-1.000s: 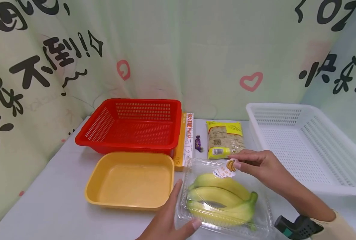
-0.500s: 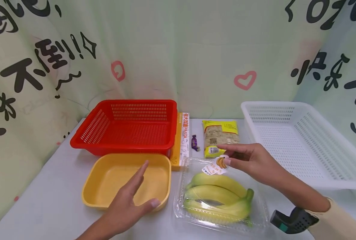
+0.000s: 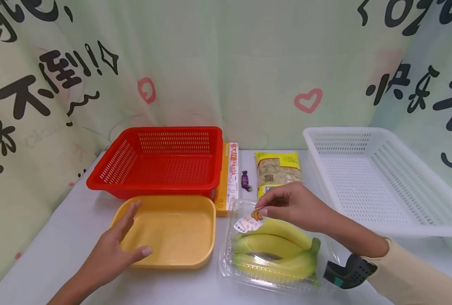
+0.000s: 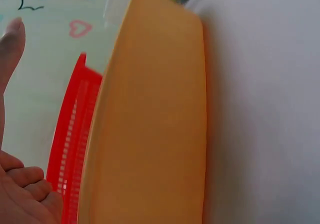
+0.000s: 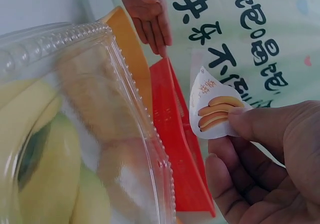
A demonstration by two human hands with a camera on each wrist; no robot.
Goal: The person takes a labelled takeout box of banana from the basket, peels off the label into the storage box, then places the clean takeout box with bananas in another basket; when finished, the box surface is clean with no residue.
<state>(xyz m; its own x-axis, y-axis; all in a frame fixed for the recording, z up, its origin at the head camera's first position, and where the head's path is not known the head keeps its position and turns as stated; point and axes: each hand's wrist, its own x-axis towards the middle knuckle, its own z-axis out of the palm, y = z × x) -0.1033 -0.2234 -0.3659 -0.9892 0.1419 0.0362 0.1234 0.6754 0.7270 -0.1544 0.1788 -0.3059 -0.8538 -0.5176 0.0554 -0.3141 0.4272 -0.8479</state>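
Observation:
A clear plastic clamshell [image 3: 325,258] with a bunch of yellow bananas [image 3: 275,250] lies on the table at front centre. My right hand [image 3: 264,207] hovers over its far left corner and pinches a white banana sticker [image 3: 246,223] between thumb and finger. In the right wrist view the sticker [image 5: 215,109] hangs in the air above the ribbed lid [image 5: 75,84], held by one edge. My left hand [image 3: 123,237] is open, fingers spread, over the front left corner of the empty yellow tray [image 3: 172,231]. That tray [image 4: 150,124] fills the left wrist view.
A red basket [image 3: 161,163] stands behind the yellow tray. Beside it lie an orange pasta box [image 3: 227,178], a small purple candy [image 3: 245,181] and a yellow packet [image 3: 277,169]. A large white basket [image 3: 378,182] takes up the right side. Printed curtains close in the table.
My left hand has left the clamshell's edge and moved left across the yellow tray. My right hand has carried the sticker leftward over the lid.

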